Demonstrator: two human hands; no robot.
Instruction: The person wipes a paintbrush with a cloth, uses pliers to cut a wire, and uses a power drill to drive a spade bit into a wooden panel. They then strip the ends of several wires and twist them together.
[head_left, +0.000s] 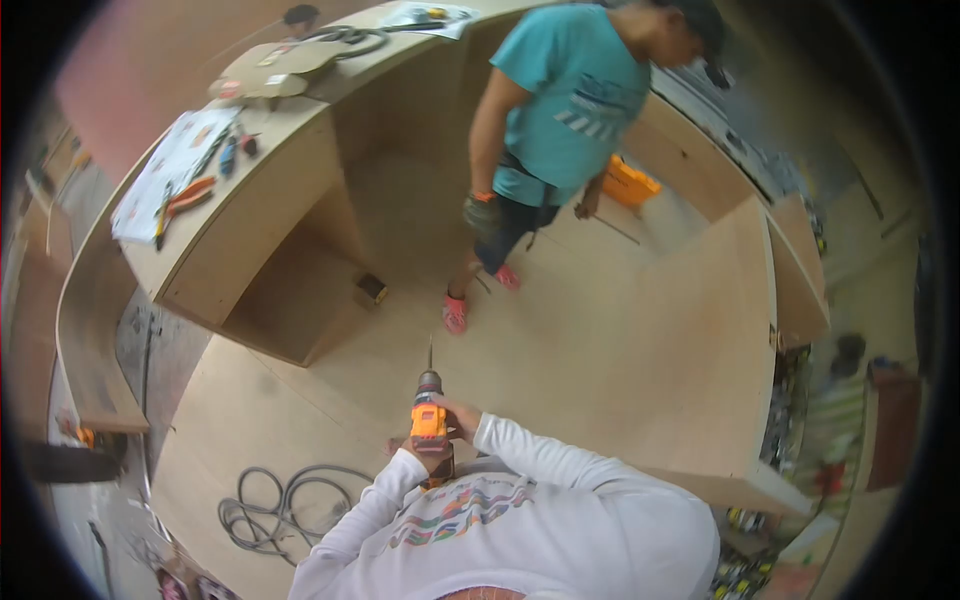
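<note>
An orange and black power drill is in front of my chest, with its long thin bit pointing away from me. My left hand is closed on the rear part of the drill, its fingers partly hidden under the body. From the other side, my right hand grips the drill just behind the chuck. The bit's tip appears clear of any surface, over the pale plywood floor.
A co-worker in a teal shirt stands ahead, holding a thin rod. A curved plywood counter carries papers and orange-handled pliers. A coiled grey cable lies at left, a small box near the counter.
</note>
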